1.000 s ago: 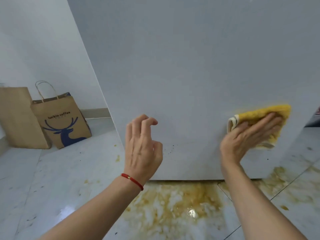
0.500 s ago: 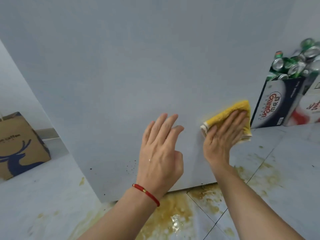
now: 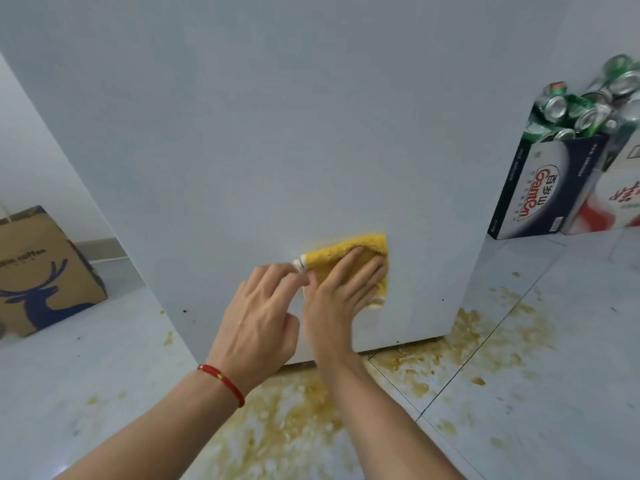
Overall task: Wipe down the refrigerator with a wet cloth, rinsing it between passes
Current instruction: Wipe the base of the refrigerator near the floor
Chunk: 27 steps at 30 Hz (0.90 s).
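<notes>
The white refrigerator [image 3: 277,133] fills the middle of the head view, its lower panel reaching the floor. A folded yellow cloth [image 3: 349,252] lies flat against that panel near the bottom. My right hand [image 3: 341,299] presses the cloth to the panel with straight fingers. My left hand [image 3: 259,323], with a red cord on the wrist, sits just left of it, and its fingertips reach the cloth's white left corner. Whether they pinch that corner is unclear. A few dark specks mark the panel low down.
Yellow-brown spill stains [image 3: 304,420] spread over the white floor tiles below and right of the refrigerator. A brown paper bag [image 3: 41,271] with a blue deer stands at the left. A dark carton [image 3: 540,192] full of green cans [image 3: 585,105] stands at the right.
My right hand slid the cloth leftward along the panel, away from its right edge. My left hand moved in from open air to the cloth's left corner. The view shifted right.
</notes>
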Tool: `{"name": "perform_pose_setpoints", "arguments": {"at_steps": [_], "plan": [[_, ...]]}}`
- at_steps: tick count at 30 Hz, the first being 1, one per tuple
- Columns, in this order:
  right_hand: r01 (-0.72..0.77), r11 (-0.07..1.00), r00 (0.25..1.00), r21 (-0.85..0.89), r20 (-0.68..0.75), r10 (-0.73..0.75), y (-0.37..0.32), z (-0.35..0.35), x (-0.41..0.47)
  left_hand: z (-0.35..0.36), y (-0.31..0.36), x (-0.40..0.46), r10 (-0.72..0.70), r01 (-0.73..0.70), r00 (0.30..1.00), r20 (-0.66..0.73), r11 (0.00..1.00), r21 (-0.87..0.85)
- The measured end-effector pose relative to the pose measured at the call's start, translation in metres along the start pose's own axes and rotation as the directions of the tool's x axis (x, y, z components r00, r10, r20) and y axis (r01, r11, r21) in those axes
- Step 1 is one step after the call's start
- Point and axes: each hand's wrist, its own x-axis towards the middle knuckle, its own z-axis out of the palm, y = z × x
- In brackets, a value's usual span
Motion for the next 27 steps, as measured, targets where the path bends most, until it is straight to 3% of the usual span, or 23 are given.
{"name": "perform_pose_setpoints", "arguments": {"at_steps": [2, 5, 8, 10, 12, 13, 14, 16, 18, 21, 23, 24, 25, 27], "plan": [[0.031, 0.998, 1.0, -0.046, 0.006, -0.031, 0.038, -0.007, 0.03, -0.003, -0.016, -0.01, -0.083, 0.083, 0.996, -0.014, 0.996, -0.037], [-0.214, 0.976, 0.976, -0.026, 0.021, 0.215, 0.109, -0.024, 0.086, -0.012, -0.039, -0.025, -0.412, 0.395, 0.904, -0.11, 0.906, -0.152], [-0.447, 0.891, 0.894, 0.077, 0.068, 0.443, 0.141, -0.032, 0.117, -0.024, -0.059, -0.039, -0.711, 0.644, 0.681, -0.173, 0.695, -0.321], [-0.496, 0.852, 0.867, 0.171, 0.032, 0.498, 0.12, -0.023, 0.11, -0.031, -0.073, -0.045, -0.865, 0.758, 0.474, -0.164, 0.495, -0.424], [-0.401, 0.893, 0.906, 0.203, -0.056, 0.42, 0.073, -0.01, 0.077, -0.036, -0.086, -0.049, -0.971, 0.804, 0.222, -0.088, 0.233, -0.547], [-0.312, 0.928, 0.939, 0.202, -0.086, 0.334, 0.045, -0.004, 0.054, -0.039, -0.09, -0.049, -0.991, 0.781, 0.131, -0.029, 0.121, -0.613], [-0.182, 0.967, 0.974, 0.181, -0.099, 0.202, 0.017, 0.002, 0.03, -0.041, -0.093, -0.049, -0.996, 0.752, 0.084, 0.024, 0.047, -0.657], [0.144, 0.983, 0.989, 0.109, -0.037, -0.141, -0.039, 0.017, -0.021, -0.046, -0.099, -0.052, -0.996, 0.742, 0.059, 0.071, -0.004, -0.67], [0.516, 0.856, 0.854, 0.031, 0.06, -0.517, -0.071, 0.037, -0.058, -0.05, -0.101, -0.055, -0.996, 0.749, 0.042, 0.081, -0.022, -0.662], [0.902, 0.427, 0.431, -0.071, 0.229, -0.873, -0.08, 0.065, -0.067, -0.05, -0.105, -0.066, -0.998, 0.781, 0.05, 0.043, 0.012, -0.625], [0.987, 0.158, 0.163, -0.041, 0.35, -0.922, -0.072, 0.068, -0.053, -0.043, -0.103, -0.073, -0.991, 0.834, 0.126, 0.041, 0.084, -0.545], [0.995, 0.103, 0.093, 0.009, 0.366, -0.926, -0.065, 0.065, -0.044, -0.04, -0.101, -0.077, -0.987, 0.861, 0.154, 0.052, 0.108, -0.498], [0.995, 0.095, 0.074, 0.041, 0.362, -0.929, -0.057, 0.06, -0.035, -0.037, -0.099, -0.08, -0.981, 0.877, 0.178, 0.072, 0.126, -0.463], [0.985, 0.17, 0.154, 0.02, 0.336, -0.929, -0.025, 0.051, -0.022, -0.032, -0.098, -0.083, -0.966, 0.882, 0.227, 0.123, 0.151, -0.446]]}}
